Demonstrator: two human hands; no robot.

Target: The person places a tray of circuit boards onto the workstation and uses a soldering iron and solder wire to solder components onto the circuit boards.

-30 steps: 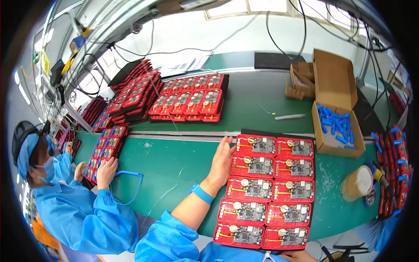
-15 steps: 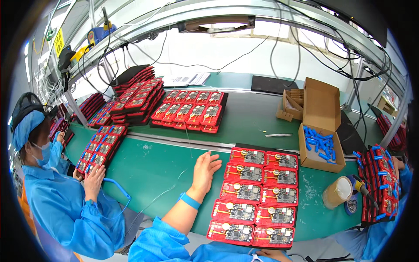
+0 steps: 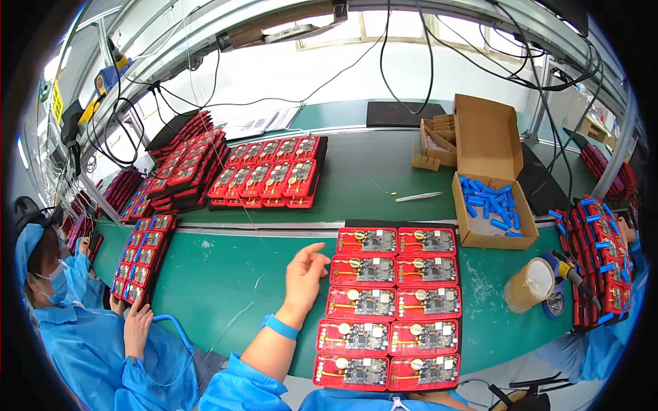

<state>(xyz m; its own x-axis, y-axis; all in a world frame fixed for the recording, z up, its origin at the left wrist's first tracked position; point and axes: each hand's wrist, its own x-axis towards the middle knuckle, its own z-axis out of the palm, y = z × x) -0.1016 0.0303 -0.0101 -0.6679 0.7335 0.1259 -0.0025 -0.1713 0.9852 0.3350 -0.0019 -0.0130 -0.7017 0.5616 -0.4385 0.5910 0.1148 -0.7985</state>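
Observation:
In front of me lies a black tray (image 3: 356, 224) of red plastic housings (image 3: 425, 303). Each housing holds a circuit board with a round coin-like part and yellow strips. Just left of the tray's far half is my left hand (image 3: 304, 279), raised, empty, fingers loosely bent and apart, with a blue band on the wrist. Whether its fingertips touch the tray edge I cannot tell. Of my right hand (image 3: 439, 399), only a strip of skin shows at the lower edge, below the tray's near side; its fingers are hidden.
An open cardboard box (image 3: 480, 233) of blue cylinders stands beyond the tray's right, near tweezers (image 3: 419, 196). A tape roll (image 3: 529, 286) sits to the right. Stacked red trays (image 3: 264, 179) stand at the back left. Co-workers sit left (image 3: 89, 342) and right (image 3: 620, 329).
My view has swung, so the bench scene sits further left. My left hand stays empty beside the tray, its fingers now more bent. The co-worker at left still handles a tray.

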